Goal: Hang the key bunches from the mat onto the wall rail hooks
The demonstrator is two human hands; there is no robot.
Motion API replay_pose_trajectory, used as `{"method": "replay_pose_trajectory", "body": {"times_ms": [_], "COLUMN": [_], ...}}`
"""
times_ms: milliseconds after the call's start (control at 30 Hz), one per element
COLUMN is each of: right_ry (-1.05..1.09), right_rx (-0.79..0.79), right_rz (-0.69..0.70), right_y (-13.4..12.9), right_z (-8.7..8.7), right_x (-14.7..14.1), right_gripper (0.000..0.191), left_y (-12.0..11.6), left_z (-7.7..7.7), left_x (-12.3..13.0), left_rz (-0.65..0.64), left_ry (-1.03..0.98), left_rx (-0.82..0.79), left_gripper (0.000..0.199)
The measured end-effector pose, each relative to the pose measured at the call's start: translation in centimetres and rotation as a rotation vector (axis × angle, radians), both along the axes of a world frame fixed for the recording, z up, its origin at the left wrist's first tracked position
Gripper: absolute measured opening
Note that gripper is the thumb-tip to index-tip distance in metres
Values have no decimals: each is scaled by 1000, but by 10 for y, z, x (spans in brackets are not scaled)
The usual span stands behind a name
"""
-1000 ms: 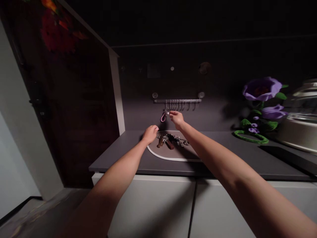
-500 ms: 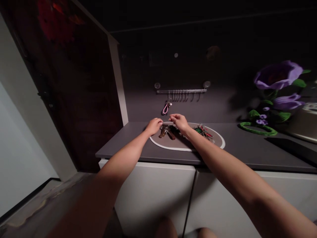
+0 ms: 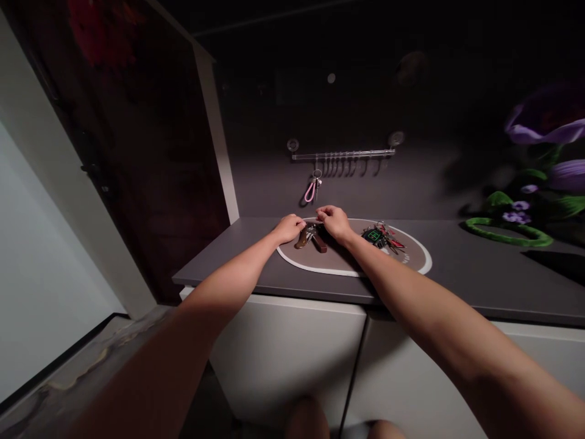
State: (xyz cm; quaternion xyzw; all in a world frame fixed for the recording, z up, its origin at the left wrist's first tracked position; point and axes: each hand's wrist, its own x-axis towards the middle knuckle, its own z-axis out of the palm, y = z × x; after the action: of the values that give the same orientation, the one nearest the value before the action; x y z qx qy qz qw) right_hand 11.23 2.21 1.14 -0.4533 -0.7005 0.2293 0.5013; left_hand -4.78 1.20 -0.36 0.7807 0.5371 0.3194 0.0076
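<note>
At the far left the grey bench (image 3: 214, 265) runs in, and the action is on the oval mat (image 3: 340, 265) lying on it. The left hand (image 3: 289, 228) curls down at the mat's left end, its grip half closed, just beside a bunch of keys with brown leather fobs (image 3: 307, 238). The right hand (image 3: 334, 222) arches over the far side of that bunch, fingertips drawn together just above it; whether either grip has hold of a key, you can't tell from here. Above, a pink loop keyring (image 3: 311, 191) hangs below a hook rail (image 3: 342, 155), held up by its metal ring. Further right, keys with a green tag (image 3: 375, 235) lie on the mat, probably placed there to keep them together, and an artificial purple flower (image 3: 543, 125) closes the row.
</note>
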Motion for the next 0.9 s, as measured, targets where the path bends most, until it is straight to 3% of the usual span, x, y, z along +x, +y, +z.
{"method": "replay_pose_trajectory", "body": {"times_ms": [433, 600, 900], "right_ry": [11, 0, -24], "right_rx": [-37, -33, -11], "right_rz": [-16, -15, -13], "right_y": [-4, -2, -4], "right_z": [2, 3, 4], "right_x": [-1, -1, -3], "right_gripper": [16, 14, 15], "left_y": [-5, -10, -9], "left_z": [2, 5, 7], "left_x": [5, 6, 2], "left_rz": [-84, -68, -155], "left_ry": [-492, -547, -698], "left_rx": [-270, -324, -386], "left_gripper": [20, 23, 10]}}
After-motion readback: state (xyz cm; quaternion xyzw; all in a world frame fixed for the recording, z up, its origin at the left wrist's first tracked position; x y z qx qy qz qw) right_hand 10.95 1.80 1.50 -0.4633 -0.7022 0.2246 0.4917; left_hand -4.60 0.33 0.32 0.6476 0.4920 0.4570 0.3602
